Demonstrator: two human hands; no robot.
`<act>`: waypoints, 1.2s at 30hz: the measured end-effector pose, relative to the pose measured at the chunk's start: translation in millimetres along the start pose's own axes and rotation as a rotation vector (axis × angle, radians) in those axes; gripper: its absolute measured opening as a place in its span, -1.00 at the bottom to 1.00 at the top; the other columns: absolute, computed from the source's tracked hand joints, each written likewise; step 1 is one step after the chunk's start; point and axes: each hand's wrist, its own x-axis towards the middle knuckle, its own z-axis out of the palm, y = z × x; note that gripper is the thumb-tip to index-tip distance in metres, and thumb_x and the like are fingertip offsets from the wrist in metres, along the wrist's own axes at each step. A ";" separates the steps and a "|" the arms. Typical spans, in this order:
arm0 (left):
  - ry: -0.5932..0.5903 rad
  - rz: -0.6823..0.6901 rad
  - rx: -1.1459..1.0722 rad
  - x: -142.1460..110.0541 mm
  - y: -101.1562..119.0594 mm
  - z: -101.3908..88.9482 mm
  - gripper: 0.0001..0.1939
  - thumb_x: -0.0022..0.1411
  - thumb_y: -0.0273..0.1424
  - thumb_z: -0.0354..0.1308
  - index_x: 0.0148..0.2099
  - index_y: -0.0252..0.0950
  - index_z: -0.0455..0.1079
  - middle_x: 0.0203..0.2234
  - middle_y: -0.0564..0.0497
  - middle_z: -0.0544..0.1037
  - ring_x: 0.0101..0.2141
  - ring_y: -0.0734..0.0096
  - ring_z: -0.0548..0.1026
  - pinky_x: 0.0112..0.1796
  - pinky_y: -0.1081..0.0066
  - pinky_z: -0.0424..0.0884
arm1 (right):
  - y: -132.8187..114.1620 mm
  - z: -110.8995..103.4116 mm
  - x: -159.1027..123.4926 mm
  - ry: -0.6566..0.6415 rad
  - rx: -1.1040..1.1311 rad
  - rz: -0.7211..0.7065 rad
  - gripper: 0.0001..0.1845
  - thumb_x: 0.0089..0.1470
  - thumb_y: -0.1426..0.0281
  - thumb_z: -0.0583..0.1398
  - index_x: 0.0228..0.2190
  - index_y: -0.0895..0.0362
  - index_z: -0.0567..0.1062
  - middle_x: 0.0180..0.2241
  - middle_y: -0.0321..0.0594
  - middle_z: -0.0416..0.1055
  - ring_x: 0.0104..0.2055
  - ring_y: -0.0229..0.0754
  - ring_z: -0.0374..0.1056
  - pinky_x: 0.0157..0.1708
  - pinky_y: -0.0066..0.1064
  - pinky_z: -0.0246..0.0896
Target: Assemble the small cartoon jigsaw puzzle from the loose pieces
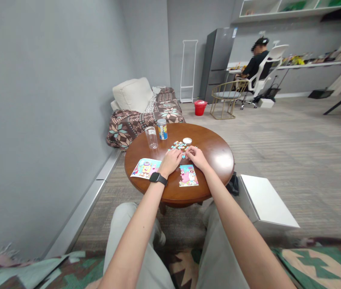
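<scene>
Over the near edge of a spread of loose jigsaw puzzle pieces (180, 145), my left hand (172, 161) lies palm down with its fingers stretched forward. My right hand (197, 157) is just to its right, thumb and fingers drawn together at the pieces; whatever is between the fingertips is too small to make out. A partly joined jigsaw puzzle (188, 176) with pink and white cartoon figures lies below the hands. Left of my left wrist is a printed cartoon picture sheet (145, 167), its right side partly covered by my hand.
The round wooden table (218, 160) also holds a clear glass (151, 138), a tin (162, 130) and a round lid (187, 141). A white box (266, 198) stands on the floor at right. Beyond are a covered sofa (146, 116), a red bucket (199, 108) and a seated person (256, 66).
</scene>
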 end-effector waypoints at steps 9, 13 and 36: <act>0.015 -0.023 -0.028 0.7 -1.3 -0.5 -0.72 0.50 -0.35 -0.10 -0.08 -0.28 0.44 -0.15 -0.06 0.60 -0.11 0.31 0.52 -0.07 0.34 0.34 | -1.9 0.1 -0.8 -0.007 -0.056 0.037 -0.77 0.03 0.18 0.15 -0.48 0.08 0.40 -0.58 -0.31 0.40 -0.48 -0.20 0.35 -0.31 -0.32 0.27; 0.017 -0.036 -0.050 0.4 -0.7 -2.0 -0.73 0.50 -0.35 -0.09 -0.09 -0.27 0.44 -0.15 -0.05 0.60 -0.12 0.30 0.53 -0.07 0.34 0.35 | -2.7 -0.1 -0.9 -0.011 -0.065 0.035 -0.78 0.02 0.19 0.17 -0.49 0.08 0.40 -0.57 -0.31 0.42 -0.47 -0.19 0.37 -0.31 -0.32 0.29; 0.053 0.022 -0.061 -0.3 -4.6 -1.5 -0.79 0.42 -0.43 0.06 -0.07 -0.27 0.53 -0.18 -0.07 0.63 -0.12 0.29 0.53 -0.08 0.29 0.37 | -4.2 -0.7 -1.0 -0.068 -0.019 0.046 -0.79 0.00 0.21 0.20 -0.48 0.09 0.40 -0.57 -0.30 0.42 -0.47 -0.20 0.37 -0.33 -0.34 0.28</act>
